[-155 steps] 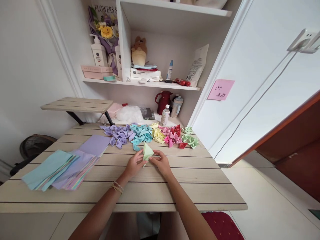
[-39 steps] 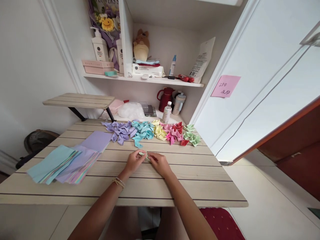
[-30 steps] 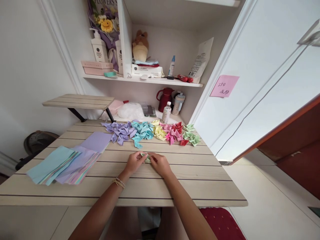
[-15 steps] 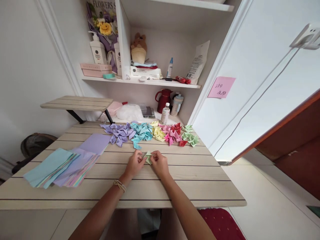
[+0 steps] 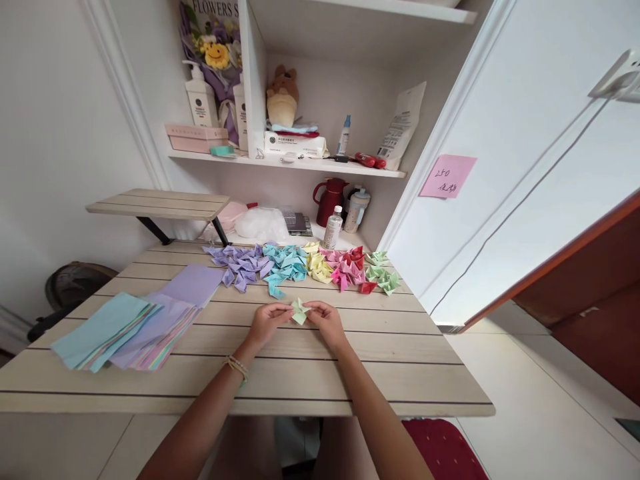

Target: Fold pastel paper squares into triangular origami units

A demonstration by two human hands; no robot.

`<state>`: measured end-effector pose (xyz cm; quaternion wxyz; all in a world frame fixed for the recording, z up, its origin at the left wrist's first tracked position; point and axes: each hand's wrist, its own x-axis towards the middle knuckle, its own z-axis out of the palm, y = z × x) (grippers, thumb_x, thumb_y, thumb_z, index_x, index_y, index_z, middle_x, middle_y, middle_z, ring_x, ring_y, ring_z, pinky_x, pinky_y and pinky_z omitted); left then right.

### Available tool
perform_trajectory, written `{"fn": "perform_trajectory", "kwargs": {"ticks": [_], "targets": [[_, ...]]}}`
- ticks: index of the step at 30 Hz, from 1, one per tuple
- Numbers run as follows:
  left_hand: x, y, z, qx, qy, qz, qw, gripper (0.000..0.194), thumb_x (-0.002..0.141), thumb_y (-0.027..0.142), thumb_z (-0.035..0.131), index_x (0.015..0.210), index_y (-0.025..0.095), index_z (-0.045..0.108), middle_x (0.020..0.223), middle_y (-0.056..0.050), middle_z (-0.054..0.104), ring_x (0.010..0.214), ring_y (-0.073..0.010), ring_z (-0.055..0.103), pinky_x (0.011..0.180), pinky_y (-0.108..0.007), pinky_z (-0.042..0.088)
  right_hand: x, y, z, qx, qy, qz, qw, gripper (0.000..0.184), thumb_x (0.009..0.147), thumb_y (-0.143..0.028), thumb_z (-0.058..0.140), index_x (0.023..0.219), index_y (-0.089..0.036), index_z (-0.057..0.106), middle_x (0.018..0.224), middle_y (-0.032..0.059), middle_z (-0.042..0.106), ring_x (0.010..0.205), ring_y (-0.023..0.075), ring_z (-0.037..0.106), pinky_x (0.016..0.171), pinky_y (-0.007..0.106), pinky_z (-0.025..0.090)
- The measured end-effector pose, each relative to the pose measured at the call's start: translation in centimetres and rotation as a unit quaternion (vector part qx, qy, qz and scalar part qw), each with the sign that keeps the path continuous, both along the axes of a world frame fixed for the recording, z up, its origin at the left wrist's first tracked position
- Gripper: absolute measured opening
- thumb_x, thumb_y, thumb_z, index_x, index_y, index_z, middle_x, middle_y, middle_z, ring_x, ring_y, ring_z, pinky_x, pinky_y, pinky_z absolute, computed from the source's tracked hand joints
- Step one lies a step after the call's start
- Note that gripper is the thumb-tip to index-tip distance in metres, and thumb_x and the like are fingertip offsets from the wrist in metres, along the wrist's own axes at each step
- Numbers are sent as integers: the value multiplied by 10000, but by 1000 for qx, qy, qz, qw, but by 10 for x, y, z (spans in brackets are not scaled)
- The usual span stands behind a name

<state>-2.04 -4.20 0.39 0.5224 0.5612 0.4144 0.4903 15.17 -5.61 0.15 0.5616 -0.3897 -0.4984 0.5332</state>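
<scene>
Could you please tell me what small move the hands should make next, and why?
Probably a gentle press along the creases of the light-green folded paper: the left hand and right hand hold it from opposite sides, its points spread outward, so both grips seem well placed to firm its folds.

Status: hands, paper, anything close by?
Left hand, right hand pinching green paper from either side. Paper folded, points splayed. Blue piece close beyond left hand.

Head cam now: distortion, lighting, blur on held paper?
Head view: looks wide-angle, shelf trims leaning steeply; right wall bright, left wall greyer; green folded paper between left hand and right hand has readable outline, finer creases too small to judge.
</scene>
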Motion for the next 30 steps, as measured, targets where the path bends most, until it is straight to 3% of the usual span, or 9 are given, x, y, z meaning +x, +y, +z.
{"fn": "perform_trajectory", "kwargs": {"ticks": [6,11,15,21,30], "targets": [[1,-2,4,2,-3,34,999,275,630,386,691,731,135,644,678,-50,692,627,-181,638,609,-304,535,5,0,3,2,-34,26,999,291,657,-429,683,773,-163,668,732,44,691,665,185,642,660,318,533],[3,-3,4,-1,-17,14,1000,293,637,369,683,806,144,599,690,-36,671,631,-161,633,564,-265,515,-2,0,-1,5,-39,-6,999,362,665,-489,656,840,-175,616,625,10,642,544,152,600,569,302,539],[3,-4,5,-18,-27,-7,999,314,620,352,697,823,124,626,794,-76,696,747,-194,646,665,-299,516,-2,0,-2,26,-74,-5,997,346,664,-472,659,818,-162,647,676,32,657,591,158,604,581,286,524],[4,-6,7,-63,-75,-40,994,494,526,251,773,972,120,605,889,-97,702,837,-215,646,746,-330,502,2,-1,-1,63,-130,-7,989,440,609,-390,728,969,-145,664,698,24,658,590,139,575,559,251,473],[-1,1,1,-11,-19,29,999,435,593,303,733,969,135,593,723,-28,657,682,-149,629,651,-255,498,6,-2,3,166,-250,-73,951,203,728,-346,636,841,-195,712,725,47,639,619,143,558,569,248,463]]}}
